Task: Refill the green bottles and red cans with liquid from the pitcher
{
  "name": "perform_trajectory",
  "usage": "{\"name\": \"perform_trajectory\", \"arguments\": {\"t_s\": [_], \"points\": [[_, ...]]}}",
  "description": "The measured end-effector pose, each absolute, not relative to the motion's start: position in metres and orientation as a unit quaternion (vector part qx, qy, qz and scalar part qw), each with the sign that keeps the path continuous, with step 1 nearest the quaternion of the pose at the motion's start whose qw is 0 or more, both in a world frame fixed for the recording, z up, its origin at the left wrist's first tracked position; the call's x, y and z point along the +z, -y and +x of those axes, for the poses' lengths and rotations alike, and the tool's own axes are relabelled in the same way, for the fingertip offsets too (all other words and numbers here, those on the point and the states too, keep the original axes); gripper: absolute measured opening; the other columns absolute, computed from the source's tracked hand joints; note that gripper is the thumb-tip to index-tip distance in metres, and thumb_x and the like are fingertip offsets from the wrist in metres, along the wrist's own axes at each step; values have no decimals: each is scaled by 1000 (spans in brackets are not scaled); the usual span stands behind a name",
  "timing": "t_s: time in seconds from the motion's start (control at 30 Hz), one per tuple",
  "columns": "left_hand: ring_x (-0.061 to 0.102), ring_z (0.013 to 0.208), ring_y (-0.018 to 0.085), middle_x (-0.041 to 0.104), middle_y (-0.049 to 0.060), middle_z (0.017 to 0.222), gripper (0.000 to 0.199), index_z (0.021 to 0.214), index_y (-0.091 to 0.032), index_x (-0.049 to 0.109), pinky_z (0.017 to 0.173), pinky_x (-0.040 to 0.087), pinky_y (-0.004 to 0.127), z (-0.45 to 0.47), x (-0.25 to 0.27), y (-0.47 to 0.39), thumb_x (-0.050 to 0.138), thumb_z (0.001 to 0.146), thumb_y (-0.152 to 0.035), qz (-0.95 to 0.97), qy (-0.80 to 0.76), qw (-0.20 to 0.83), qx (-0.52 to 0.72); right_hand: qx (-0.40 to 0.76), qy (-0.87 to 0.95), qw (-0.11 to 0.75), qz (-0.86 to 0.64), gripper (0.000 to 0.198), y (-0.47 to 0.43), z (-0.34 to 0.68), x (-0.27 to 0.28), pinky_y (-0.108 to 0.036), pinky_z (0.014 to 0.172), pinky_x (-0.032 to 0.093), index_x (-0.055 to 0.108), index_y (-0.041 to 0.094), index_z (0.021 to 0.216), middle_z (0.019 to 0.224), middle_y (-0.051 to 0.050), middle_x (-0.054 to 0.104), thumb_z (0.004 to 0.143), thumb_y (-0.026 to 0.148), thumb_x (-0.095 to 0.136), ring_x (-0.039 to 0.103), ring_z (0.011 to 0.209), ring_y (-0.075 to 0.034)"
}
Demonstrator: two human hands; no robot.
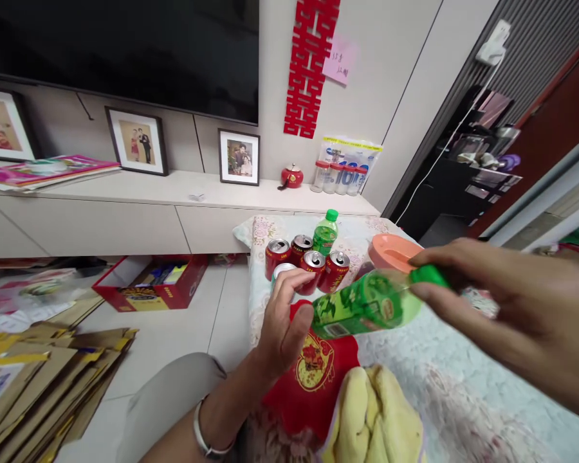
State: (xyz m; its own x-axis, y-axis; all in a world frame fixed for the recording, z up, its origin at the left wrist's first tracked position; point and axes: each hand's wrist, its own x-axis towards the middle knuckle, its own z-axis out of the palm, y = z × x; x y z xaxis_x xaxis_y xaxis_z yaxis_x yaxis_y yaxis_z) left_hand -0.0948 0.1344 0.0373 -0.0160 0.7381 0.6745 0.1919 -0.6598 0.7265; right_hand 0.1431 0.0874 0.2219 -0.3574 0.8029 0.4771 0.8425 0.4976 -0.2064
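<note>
**Above the flowered worktop [487, 360], a green bottle [361, 305] in my right hand [511, 302]**

Along the wall ahead of me runs a long white cabinet [212, 228], with a dark television [125, 51] above it. The worktop, under its pale flowered cover, lies in front of me and to my right. On the floor to my left is a pile of flattened cardboard [53, 392], and beyond it an open red box [154, 289].

Near me on the worktop are a red sheet [313, 373] with a gold emblem and, beside it, a folded yellow towel [376, 411]. My right hand grips the green bottle by its cap, tilting it so far that it lies almost flat in the air over the red sheet, its base pointing left. My left hand [282, 328] is right by that base, thumb and fingers apart; I cannot tell whether it touches. Behind the raised bottle sits a peach bowl [393, 247], partly covered from view. A second bottle [325, 235] with a green cap stands upright behind a cluster of cans [335, 273], most of them red. On my left wrist is a silver bracelet [200, 424].
</note>
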Motion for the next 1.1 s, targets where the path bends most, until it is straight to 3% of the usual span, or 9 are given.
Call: {"name": "perform_trajectory", "arguments": {"t_s": [0.07, 0.13, 0.23, 0.33, 0.4, 0.53, 0.73, 1.0, 1.1], "points": [[57, 129, 32, 59, 16, 132, 67, 135, -17, 55, 111, 47, 50, -91, 33, -131, 40, 99, -73, 697, -316, 231, 601, -22, 843, 241, -480, 24, -96, 129, 205, -35, 50, 45, 71, 30, 92, 77, -5, 72, 95, 49, 57, 60, 54, -19], [56, 131, 35, 57, 18, 137, 86, 143, -16, 46, 113, 45, 53, -85, 28, -128, 54, 88, -81, 722, -304, 241, 573, 4, 850, 214, -481, 24, -107, 118, 192, -33, 52, 44, 69, 26, 88, 76, -4, 70, 96, 44, 54, 61, 57, -18], [57, 134, 36, 55, 19, 145, 103, 152, -20, 32, 113, 45, 55, -74, 20, -125, 83, 74, -63, 720, -344, 294, 526, 49, 853, 173, -489, 24, -121, 107, 180, -31, 58, 45, 67, 23, 88, 77, -5, 69, 98, 40, 54, 63, 65, -19], [58, 136, 34, 55, 16, 151, 88, 149, -24, 35, 113, 47, 53, -68, 17, -126, 83, 76, -32, 685, -400, 361, 490, 64, 862, 130, -485, 23, -131, 99, 175, -30, 61, 44, 65, 21, 85, 78, -6, 68, 100, 35, 55, 61, 68, -19], [61, 132, 33, 60, 14, 146, 80, 145, -24, 41, 110, 51, 52, -67, 16, -129, 81, 75, -22, 668, -410, 395, 479, 44, 869, 110, -480, 24, -137, 95, 173, -30, 62, 43, 65, 20, 85, 81, -6, 68, 101, 33, 54, 60, 70, -19], [64, 127, 34, 64, 13, 140, 80, 144, -24, 44, 102, 56, 50, -67, 15, -137, 83, 74, -23, 656, -384, 436, 482, -10, 879, 78, -470, 19, -147, 92, 173, -30, 65, 42, 64, 18, 87, 87, -7, 67, 101, 28, 56, 60, 74, -19], [54, 140, 35, 53, 18, 152, 87, 150, -18, 38, 117, 45, 54, -59, 17, -152, 79, 74, -16, 659, -389, 419, 489, -74, 877, 51, -472, 10, -157, 96, 172, -28, 61, 38, 65, 18, 92, 90, -7, 66, 97, 24, 60, 60, 72, -18], [57, 136, 32, 57, 16, 146, 81, 145, -19, 41, 114, 47, 52, -49, 21, -157, 79, 73, -14, 660, -384, 409, 499, 4, 873, 89, -480, 18, -167, 108, 174, -31, 71, 45, 72, 18, 106, 97, -8, 73, 98, 27, 58, 67, 85, -22], [61, 129, 31, 62, 14, 140, 78, 141, -20, 43, 109, 50, 50, -47, 23, -154, 79, 72, -15, 657, -393, 409, 496, 16, 866, 99, -491, 15, -163, 107, 175, -30, 67, 42, 71, 19, 99, 91, -6, 74, 97, 30, 60, 65, 78, -21]]}}
